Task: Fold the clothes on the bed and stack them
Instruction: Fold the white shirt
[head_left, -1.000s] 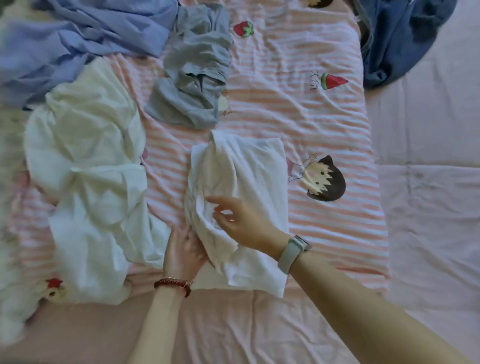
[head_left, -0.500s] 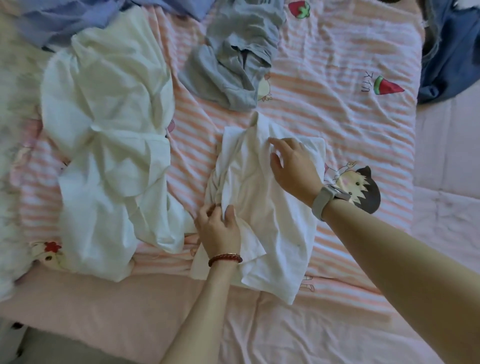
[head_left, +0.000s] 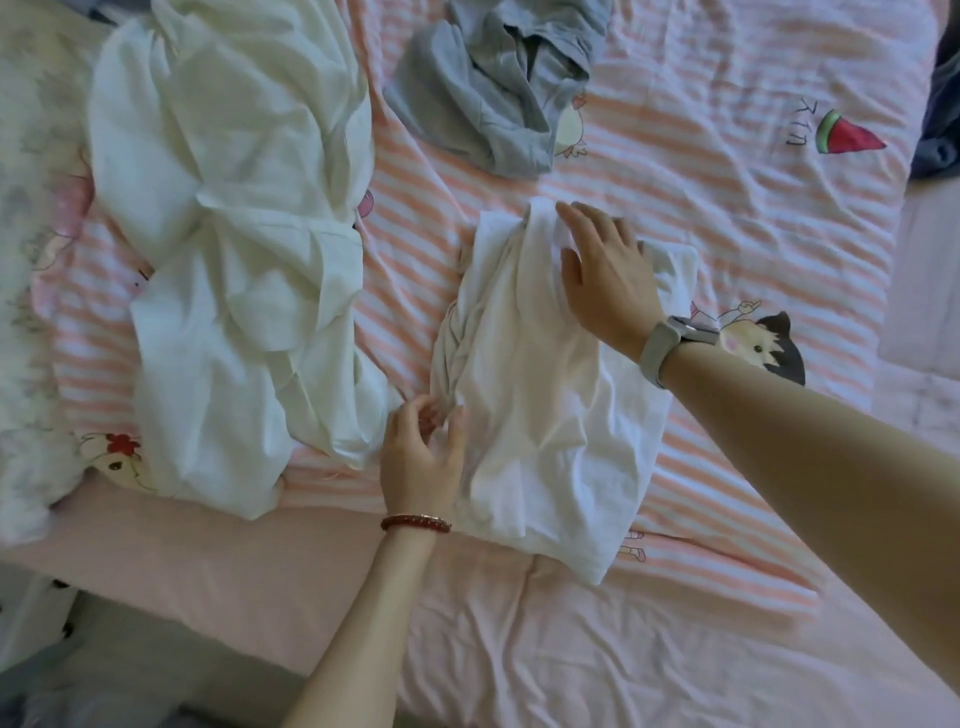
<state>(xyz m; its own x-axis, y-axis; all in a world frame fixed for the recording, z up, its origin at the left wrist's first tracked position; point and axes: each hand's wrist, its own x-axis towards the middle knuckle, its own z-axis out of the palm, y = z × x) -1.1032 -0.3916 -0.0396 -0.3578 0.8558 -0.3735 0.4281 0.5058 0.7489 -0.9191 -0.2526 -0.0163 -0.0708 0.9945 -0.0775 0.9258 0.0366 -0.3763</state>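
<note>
The white shirt (head_left: 550, 395) lies half-folded mid-bed (head_left: 727, 218), beside a white heap (head_left: 228, 260). Right hand (head_left: 605, 270) presses it flat, fingers straight; left hand (head_left: 423, 457) pinches its bunched edge. Next, probably: smooth that edge, fold again.

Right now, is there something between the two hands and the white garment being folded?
No. The right hand lies flat on the white garment at its far end, and the left hand touches its bunched left edge. Nothing visible separates them.
</note>
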